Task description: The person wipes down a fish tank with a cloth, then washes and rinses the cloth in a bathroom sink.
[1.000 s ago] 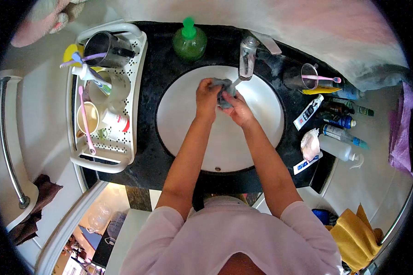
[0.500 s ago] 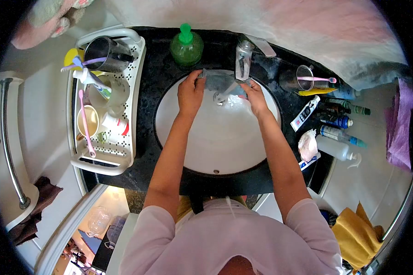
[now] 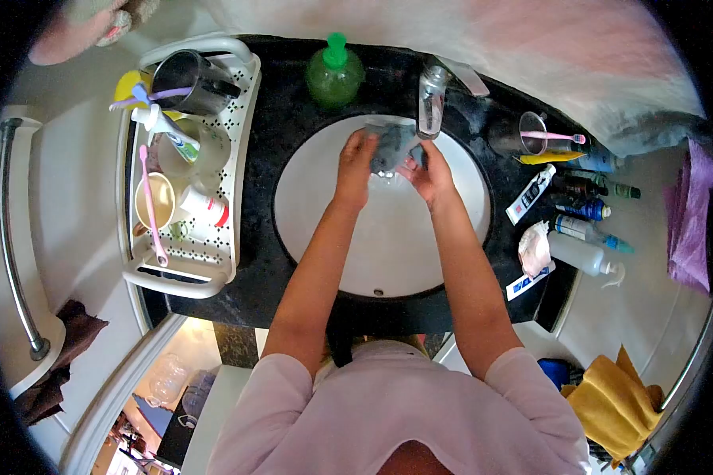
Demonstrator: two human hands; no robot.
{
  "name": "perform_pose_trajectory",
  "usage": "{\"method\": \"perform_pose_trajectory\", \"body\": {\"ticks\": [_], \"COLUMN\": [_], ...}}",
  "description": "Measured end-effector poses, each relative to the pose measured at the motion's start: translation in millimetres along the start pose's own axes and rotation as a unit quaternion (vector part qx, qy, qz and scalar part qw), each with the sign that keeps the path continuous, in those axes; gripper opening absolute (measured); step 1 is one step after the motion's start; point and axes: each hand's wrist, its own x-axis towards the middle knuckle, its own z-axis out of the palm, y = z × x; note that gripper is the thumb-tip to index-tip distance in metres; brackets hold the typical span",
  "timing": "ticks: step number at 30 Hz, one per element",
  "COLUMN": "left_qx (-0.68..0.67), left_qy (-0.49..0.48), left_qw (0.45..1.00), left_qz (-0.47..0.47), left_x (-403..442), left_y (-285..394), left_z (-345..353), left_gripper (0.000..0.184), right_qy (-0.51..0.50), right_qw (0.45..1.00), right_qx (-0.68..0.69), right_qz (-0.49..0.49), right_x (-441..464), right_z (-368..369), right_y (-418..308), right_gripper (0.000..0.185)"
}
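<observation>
A wet grey cloth [image 3: 390, 149] is bunched over the far part of the white sink [image 3: 388, 253], under the metal tap [image 3: 431, 103]. My left hand [image 3: 355, 168] is closed on the cloth's left side. At its right edge, just below the spout, my right hand [image 3: 432, 174] has its fingers curled against the cloth. Water runs from the tap onto the cloth, and the drain below is partly hidden.
A white rack [image 3: 249, 103] with cups, toothbrushes and tubes stands left. Behind the sink is a green soap bottle [image 3: 335, 75]. On the right are a clear cup [image 3: 532, 127], a toothpaste tube [image 3: 531, 194], a shell-like object [image 3: 534, 249] and several bottles.
My hands have come closer together and slightly toward me. The cloth, stretched between them before, is now gathered up under the tap. The whole view has shifted a little.
</observation>
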Motion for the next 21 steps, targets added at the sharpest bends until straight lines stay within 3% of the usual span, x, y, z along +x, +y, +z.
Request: {"method": "perform_pose_trajectory", "body": {"ticks": [1,2,3,4,7,9,11,12,15,16,17,19,21], "left_qx": [0.184,0.335,0.404,0.405,0.523,0.538,0.496,0.5,0.55,0.55,0.55,0.576,0.48], "left_qy": [-0.035,-0.002,-0.035,-0.035,0.066,0.139,0.161,0.16,0.128,0.116,0.104,0.13,0.115], "left_qw": [0.979,0.906,0.843,0.842,0.805,0.796,0.819,0.817,0.759,0.772,0.785,0.788,0.854], "left_qz": [0.08,0.256,0.353,0.354,0.271,0.24,0.238,0.237,0.324,0.295,0.265,0.174,0.165], "left_x": [-2,-9,-8,-7,-1,17,15,7,-8,-8,-8,4,24], "left_y": [-5,-15,-29,-28,-29,-21,-28,-37,-54,-51,-48,-39,-31], "left_z": [5,15,20,20,24,21,24,25,33,34,36,34,20], "left_gripper": [0.027,0.026,0.037,0.037,0.038,0.036,0.032,0.032,0.034,0.034,0.034,0.035,0.034], "right_qy": [-0.017,-0.038,-0.039,-0.098,-0.268,0.061,0.06,0.025,-0.102,-0.254,-0.397,-0.049,0.031], "right_qw": [0.998,0.992,0.992,0.988,0.923,0.976,0.975,0.997,0.99,0.946,0.869,0.969,0.977], "right_qx": [0.044,0.089,0.089,0.12,0.274,0.201,0.207,0.04,0.097,0.194,0.283,0.242,0.205], "right_qz": [0.044,0.086,0.087,0.024,0.011,0.051,0.047,-0.056,-0.002,0.044,0.088,0.02,0.05], "right_x": [1,3,5,6,-6,-16,-20,-3,35,30,26,21,-13], "right_z": [-1,0,1,3,11,38,40,20,-23,-26,-28,-4,36], "right_y": [0,0,8,21,43,48,45,54,50,48,46,54,39], "right_gripper": [0.029,0.028,0.028,0.029,0.027,0.024,0.022,0.024,0.028,0.029,0.03,0.027,0.026]}}
